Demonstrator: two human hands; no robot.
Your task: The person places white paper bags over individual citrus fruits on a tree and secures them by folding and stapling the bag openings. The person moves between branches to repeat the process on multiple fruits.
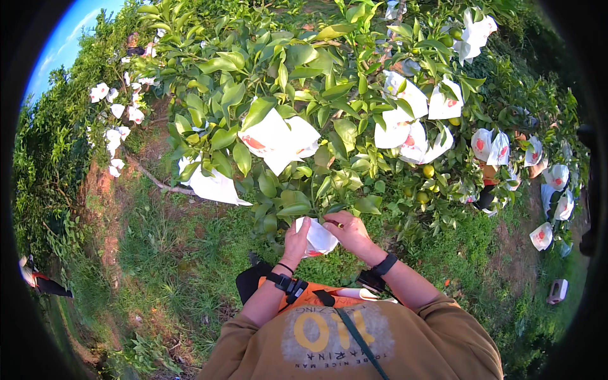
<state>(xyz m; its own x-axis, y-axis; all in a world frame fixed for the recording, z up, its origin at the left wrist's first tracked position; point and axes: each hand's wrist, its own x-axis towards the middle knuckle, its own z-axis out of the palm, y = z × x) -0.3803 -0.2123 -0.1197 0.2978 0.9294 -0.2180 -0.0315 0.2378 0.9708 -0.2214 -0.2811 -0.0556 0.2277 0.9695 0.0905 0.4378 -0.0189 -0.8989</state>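
Low on the citrus tree, a white paper fruit bag (321, 240) with a red print hangs between my hands under the leaves. My left hand (295, 244) is closed on the bag's left edge, thumb pointing up. My right hand (352, 234) is closed at the bag's upper right. From its fingers pokes a small, thin dark object (334, 223) with a yellowish mark; its kind is too small to make out. The bag's top and whatever is inside are hidden by my fingers and the leaves.
Other white bags hang on the tree, such as a large bag (275, 140) above my hands and one (215, 185) at left. Green fruit (428, 171) shows at right. An orange pouch (301, 296) with rolled paper is at my waist. Grass lies below.
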